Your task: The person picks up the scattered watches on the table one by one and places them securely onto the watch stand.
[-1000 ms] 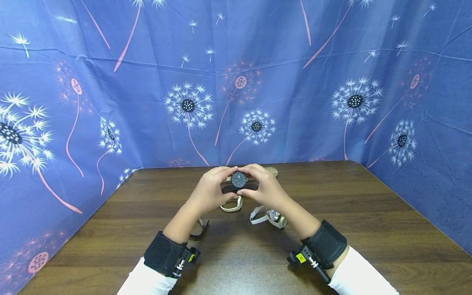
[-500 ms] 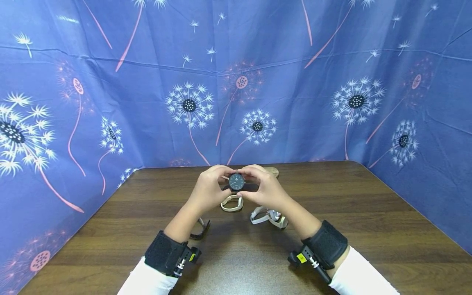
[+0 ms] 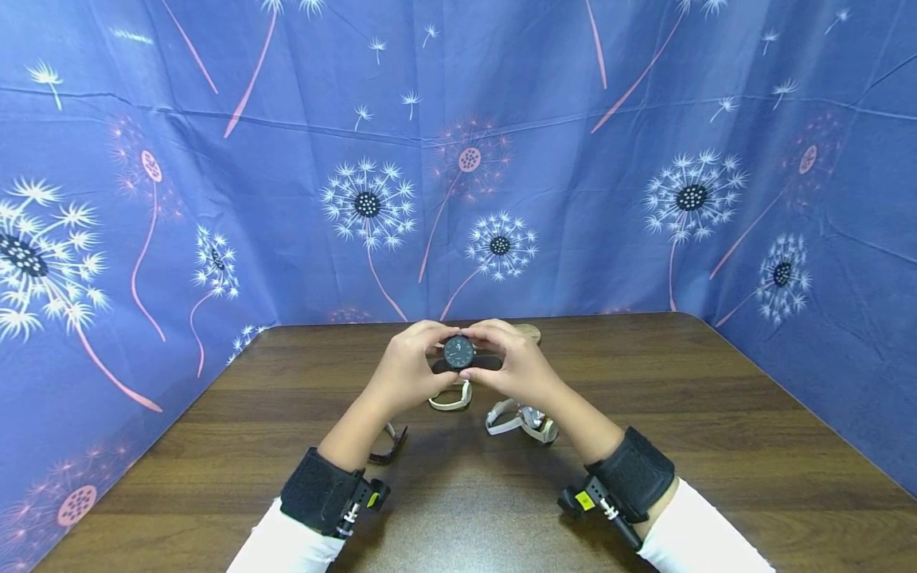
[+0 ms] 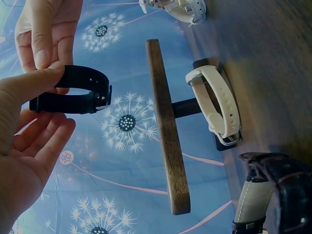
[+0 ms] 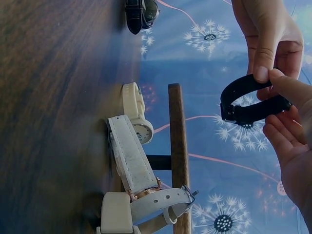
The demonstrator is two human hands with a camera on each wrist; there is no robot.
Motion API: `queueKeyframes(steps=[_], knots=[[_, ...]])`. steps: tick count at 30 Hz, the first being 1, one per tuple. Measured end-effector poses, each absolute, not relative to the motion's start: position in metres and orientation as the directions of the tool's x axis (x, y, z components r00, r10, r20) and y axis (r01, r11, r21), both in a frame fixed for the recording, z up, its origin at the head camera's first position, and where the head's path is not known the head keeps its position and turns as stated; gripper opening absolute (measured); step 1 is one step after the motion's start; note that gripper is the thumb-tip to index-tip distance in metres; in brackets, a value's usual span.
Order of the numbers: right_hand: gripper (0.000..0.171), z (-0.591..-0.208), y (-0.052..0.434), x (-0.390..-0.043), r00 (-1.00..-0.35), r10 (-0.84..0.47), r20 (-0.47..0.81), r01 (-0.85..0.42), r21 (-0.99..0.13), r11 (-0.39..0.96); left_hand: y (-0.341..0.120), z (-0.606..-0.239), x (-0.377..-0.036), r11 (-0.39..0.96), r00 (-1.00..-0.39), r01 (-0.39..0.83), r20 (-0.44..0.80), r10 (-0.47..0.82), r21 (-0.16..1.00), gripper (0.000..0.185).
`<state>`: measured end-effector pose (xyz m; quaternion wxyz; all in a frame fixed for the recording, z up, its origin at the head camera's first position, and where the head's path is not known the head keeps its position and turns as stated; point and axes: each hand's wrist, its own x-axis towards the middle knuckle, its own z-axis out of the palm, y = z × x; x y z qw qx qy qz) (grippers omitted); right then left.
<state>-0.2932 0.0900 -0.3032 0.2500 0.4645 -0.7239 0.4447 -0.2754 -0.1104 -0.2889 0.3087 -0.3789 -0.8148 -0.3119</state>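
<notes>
Above the middle of the table, a black wristwatch (image 3: 458, 352) is held up with its round dial facing me. My left hand (image 3: 406, 364) pinches it from the left and my right hand (image 3: 517, 363) from the right, thumbs below and fingers above. Both wrist views show the looped black strap (image 4: 80, 104) with its buckle end away from the fingers. Behind the hands is a T-shaped stand with a wooden bar (image 4: 168, 131) on a dark post, mostly hidden in the head view. A cream watch (image 3: 451, 399) lies on the table below the hands.
Several pale-strapped watches (image 3: 523, 422) lie together near my right forearm. A dark-strapped watch (image 3: 389, 447) sits beside my left forearm. The brown wooden table (image 3: 716, 446) ends at a blue dandelion-print cloth (image 3: 587, 263) at the back and sides.
The black wristwatch has shifted slightly left and tilted a little between the hands. My left thumb drew back half a second ago and is now in against the watch.
</notes>
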Motion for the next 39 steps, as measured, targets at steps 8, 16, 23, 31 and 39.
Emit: queueKeyframes(steps=[8,16,23,31,39], knots=[[0.055,-0.299,0.097,-0.294,-0.453,-0.422,0.785,-0.891,-0.4,0.214,-0.11,-0.29,-0.275,0.543,-0.525,0.797,0.746,0.409,0.263,0.049],[0.052,-0.295,0.114,-0.299,-0.563,-0.365,0.742,-0.826,-0.49,0.277,-0.126,-0.296,-0.272,0.544,-0.574,0.777,0.712,0.404,0.318,0.049],[0.048,-0.278,0.139,-0.314,-0.655,-0.302,0.692,-0.748,-0.538,0.389,-0.167,-0.286,-0.282,0.586,-0.603,0.737,0.72,0.344,0.337,0.051],[0.044,-0.266,0.163,-0.335,-0.703,-0.301,0.644,-0.679,-0.483,0.553,-0.205,-0.269,-0.293,0.697,-0.656,0.641,0.701,0.28,0.321,0.052],[0.045,-0.265,0.173,-0.351,-0.774,-0.318,0.548,-0.594,-0.456,0.663,-0.219,-0.266,-0.305,0.732,-0.736,0.57,0.628,0.254,0.372,0.053]])
